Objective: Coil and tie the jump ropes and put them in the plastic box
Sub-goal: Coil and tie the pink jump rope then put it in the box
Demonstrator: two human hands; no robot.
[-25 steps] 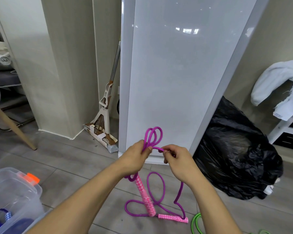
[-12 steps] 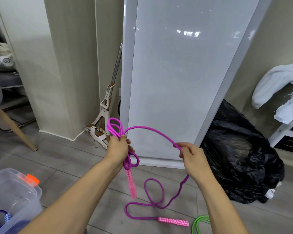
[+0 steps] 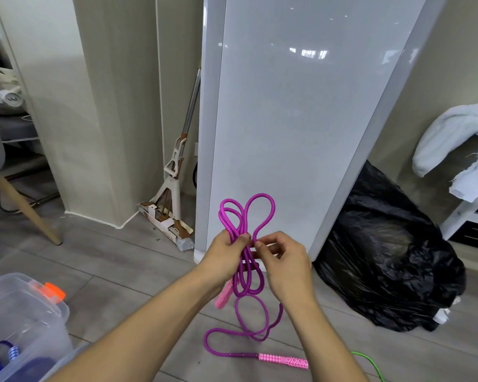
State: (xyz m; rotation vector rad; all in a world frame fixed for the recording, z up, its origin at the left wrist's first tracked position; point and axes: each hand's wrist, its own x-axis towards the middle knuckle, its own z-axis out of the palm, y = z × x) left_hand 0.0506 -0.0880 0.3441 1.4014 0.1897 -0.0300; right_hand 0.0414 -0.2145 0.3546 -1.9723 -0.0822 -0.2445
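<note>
1. Head view, the hands: the left hand was curled round a gathered bundle of the purple jump rope, thumb pressed on top of the strands. Several loops stood up above the fist and more hung below it.
2. Head view, the other hand: the right hand met the left at the bundle, its fingers pinching one strand just beside the left thumb.
3. Head view, the rope's ends: one pink handle hung under the left hand. The second pink handle lay on the floor, with a slack length of rope curling up from it to the hands.
4. Head view, the surroundings: the plastic box sat open at lower left, well apart from the hands, with a blue rope inside. A green jump rope showed at the bottom edge.
5. Step in hand, as I judged it: coiling, well along but unfinished, with no tie made.
6. Next move, as I judged it: the right hand would need to draw up the slack from the floor and add another loop. The left grip would have to stay firm so the stack did not slip. Only then could the tail be wrapped round and tied.
</note>
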